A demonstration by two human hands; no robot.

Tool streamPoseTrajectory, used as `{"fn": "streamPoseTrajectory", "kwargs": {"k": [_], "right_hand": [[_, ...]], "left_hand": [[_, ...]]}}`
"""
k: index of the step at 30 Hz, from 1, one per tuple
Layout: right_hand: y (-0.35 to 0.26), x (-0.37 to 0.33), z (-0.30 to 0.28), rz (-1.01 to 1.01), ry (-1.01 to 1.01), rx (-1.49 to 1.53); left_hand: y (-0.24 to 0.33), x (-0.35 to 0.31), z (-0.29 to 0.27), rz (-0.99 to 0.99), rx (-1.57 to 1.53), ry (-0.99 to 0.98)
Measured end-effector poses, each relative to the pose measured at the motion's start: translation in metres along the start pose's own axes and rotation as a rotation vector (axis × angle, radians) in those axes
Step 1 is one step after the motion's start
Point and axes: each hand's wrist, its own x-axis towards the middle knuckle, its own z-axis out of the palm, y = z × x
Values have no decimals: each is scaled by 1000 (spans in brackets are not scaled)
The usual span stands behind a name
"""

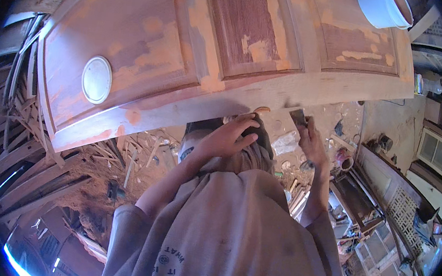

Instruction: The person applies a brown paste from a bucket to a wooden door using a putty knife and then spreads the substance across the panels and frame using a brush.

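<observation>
Place: a woodworking workshop, dusty and cluttered.
Door [212, 53]: wooden and panelled, spread across the upper view, blotched with orange-tan patches [355, 55] that look like filler.
Tub [380, 11] and round lid [97, 80]: both white, resting on the door.
Flat tool [297, 117]: gripped in the right hand [312, 142], near the door's edge.
Floor [154, 180]: brown, strewn with wood scraps [130, 164].
Boards [30, 189]: long lengths heaped at left.
Right side: a lattice panel [406, 212] and a paned frame [440, 155] among clutter.

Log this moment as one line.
Panelled door: patchy orange | right hand: grips flat-bladed tool | left hand: by near edge, grip unclear | round white lid: on door | white bucket: far right
</observation>
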Motion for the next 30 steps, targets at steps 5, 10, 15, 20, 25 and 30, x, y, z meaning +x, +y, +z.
{"fn": "streamPoseTrajectory", "kwargs": {"k": [5, 10, 15, 20, 25, 30], "right_hand": [[5, 33, -7, -241, -107, -192], [-19, 49, -4, -258, 4, -379], [-44, 65, -3, -251, -136, -452], [-49, 63, 36, -488, -119, -460], [-45, 57, 66, -405, -117, -335], [-34, 32, 73, -212, -128, 63]], "left_hand": [[-2, 1, -11, -23, 54, -5], [-11, -7, -18, -124, 68, -77], [-13, -1, -28, -187, -16, -129], [-16, 2, -28, -149, -62, -115], [-23, -8, -24, -183, -74, -110], [-7, -16, -35, -146, -283, 137]]}}
